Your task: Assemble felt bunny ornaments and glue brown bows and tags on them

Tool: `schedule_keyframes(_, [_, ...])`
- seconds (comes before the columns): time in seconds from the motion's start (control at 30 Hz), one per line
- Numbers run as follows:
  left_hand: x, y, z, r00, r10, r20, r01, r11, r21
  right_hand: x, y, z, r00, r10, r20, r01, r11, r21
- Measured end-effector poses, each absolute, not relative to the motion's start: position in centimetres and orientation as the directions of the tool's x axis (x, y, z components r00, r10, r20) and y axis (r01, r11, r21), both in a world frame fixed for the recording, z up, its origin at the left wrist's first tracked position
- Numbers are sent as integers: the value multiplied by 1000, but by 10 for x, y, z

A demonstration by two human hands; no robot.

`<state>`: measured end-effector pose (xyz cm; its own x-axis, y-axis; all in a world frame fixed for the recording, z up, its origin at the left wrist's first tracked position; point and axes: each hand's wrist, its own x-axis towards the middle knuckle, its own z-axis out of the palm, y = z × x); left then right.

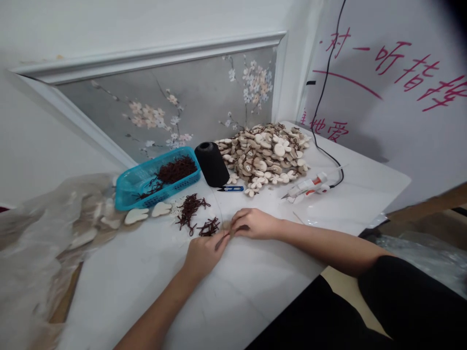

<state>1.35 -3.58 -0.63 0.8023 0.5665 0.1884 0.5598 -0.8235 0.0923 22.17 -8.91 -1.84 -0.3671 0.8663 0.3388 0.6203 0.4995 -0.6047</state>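
My left hand (204, 253) and my right hand (259, 224) meet over the white table, fingertips pinched together. Between them shows a bit of something small and tan; the fingers cover most of it, so its kind cannot be made out. Just beyond my left hand lies a small bunch of dark brown tied cords (209, 226), with a larger heap of brown cords (190, 211) behind it. A thin thread seems to run from near the black thread cone (212, 164) towards my fingers. Blue thread snips (231, 188) lie at the cone's foot.
A turquoise basket (122, 190) holds more brown cords. Behind the cone rises a big pile of beige flower-shaped pieces (266, 153). A white glue gun (306, 187) with a black cable lies at right. Pale shaped pieces (136, 216) and plastic bags (32, 253) are at left.
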Motion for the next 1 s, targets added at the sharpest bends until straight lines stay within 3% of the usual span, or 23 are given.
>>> schedule_keyframes(0.37, [15,-29,-4,807,587,68,573,-806,147,220,-90,-21,-320,897,305,687,441,-578])
schedule_keyframes(0.53, [15,-25,15,780,614,-120,619,-730,290,217,-91,-20,-335,893,300,724,448,-525])
schedule_keyframes(0.67, [11,-23,20,788,585,-194,611,-700,371,208,-93,-20,-348,893,285,804,441,-399])
schedule_keyframes(0.73, [8,-25,23,784,586,-204,618,-710,337,204,-93,-21,-344,896,282,832,429,-350])
schedule_keyframes(0.8, [5,-29,26,763,621,-180,647,-731,218,203,-93,-24,-325,902,283,834,414,-363])
schedule_keyframes(0.9, [2,-46,31,723,679,-125,683,-730,-16,209,-94,-27,-288,908,305,793,404,-456])
schedule_keyframes(1.0, [-2,-72,28,760,640,-114,634,-768,-89,218,-100,-22,-207,904,374,693,405,-597])
